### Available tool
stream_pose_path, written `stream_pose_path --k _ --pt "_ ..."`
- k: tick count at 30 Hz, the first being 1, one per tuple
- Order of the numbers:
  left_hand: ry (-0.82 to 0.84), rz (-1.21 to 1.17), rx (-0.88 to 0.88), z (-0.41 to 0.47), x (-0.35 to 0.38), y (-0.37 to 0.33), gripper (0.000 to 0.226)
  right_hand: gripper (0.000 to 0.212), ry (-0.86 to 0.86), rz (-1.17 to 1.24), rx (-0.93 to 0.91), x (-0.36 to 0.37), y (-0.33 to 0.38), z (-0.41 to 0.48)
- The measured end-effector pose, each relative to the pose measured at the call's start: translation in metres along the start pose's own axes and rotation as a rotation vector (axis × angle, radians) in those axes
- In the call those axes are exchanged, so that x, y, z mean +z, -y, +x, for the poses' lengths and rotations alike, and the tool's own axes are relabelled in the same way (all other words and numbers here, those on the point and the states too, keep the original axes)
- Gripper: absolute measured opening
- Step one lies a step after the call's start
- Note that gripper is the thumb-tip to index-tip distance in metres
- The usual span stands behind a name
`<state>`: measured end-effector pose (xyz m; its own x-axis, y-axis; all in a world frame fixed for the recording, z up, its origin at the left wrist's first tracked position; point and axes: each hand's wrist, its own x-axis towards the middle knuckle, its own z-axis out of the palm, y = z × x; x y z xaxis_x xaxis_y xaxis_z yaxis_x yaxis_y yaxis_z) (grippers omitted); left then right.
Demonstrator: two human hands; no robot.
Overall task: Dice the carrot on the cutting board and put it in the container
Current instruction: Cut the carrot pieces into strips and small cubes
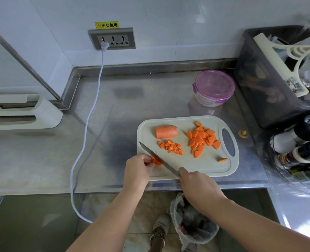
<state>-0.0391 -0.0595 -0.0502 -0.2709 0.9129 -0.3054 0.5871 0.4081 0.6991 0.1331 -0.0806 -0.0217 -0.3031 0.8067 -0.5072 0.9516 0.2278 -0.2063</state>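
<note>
Head cam: we see the carrot in four lots on the cutting board [205, 166], a pale, matte plastic slab w/ rounded corners and an oval handle hole at the right end. At the near-left corner our left hand [138, 168] pinches a few thin orange slices [155, 160] w/ curled fingertips, pressing them to the board. Our right hand [199, 188] is wrapped tight round the knife [167, 165]; the handle is hidden in the fist, and the slim steel blade runs diagonally, just beside the left fingertips and across the slices. Past the blade lie a small heap of rough dice [170, 146], a smooth uncut stub [166, 131] w/ one rounded end, a bigger pile of half-moon slices [202, 140] and one lone strip [222, 159] nr the handle hole. The container [214, 87], round, clear plastic w/ a purple clip lid on, stands well beyond the board on the dull, smeared steel counter [114, 115]. A white cable [88, 124] curves down from the wall socket [112, 39]. A dark plastic bin [263, 84] stands at far right.
</note>
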Motion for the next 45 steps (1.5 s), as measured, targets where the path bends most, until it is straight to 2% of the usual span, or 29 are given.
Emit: stream_pose_path --k 7,12,27,29,34,45 --pt "0.012 -0.026 -0.008 0.001 0.001 -0.003 0.011 0.030 0.011 -0.039 -0.002 -0.006 0.000 0.000" --pt "0.022 -0.028 -0.012 0.001 0.001 -0.001 0.017 0.031 0.013 -0.044 -0.009 -0.008 0.000 0.002" --pt "0.021 0.069 0.026 0.005 -0.001 0.001 0.016 0.039 0.045 -0.034 -0.037 -0.010 -0.001 0.005" --pt "0.020 0.103 0.040 0.006 0.000 0.002 0.010 0.040 0.059 -0.025 -0.043 -0.012 -0.002 0.007" --pt "0.035 0.082 0.030 0.007 0.000 0.004 0.003 0.031 0.078 -0.028 -0.025 -0.007 0.000 0.009" --pt "0.085 0.090 0.050 0.004 -0.006 0.004 0.016 0.027 0.036 0.006 0.014 0.002 -0.003 0.011"
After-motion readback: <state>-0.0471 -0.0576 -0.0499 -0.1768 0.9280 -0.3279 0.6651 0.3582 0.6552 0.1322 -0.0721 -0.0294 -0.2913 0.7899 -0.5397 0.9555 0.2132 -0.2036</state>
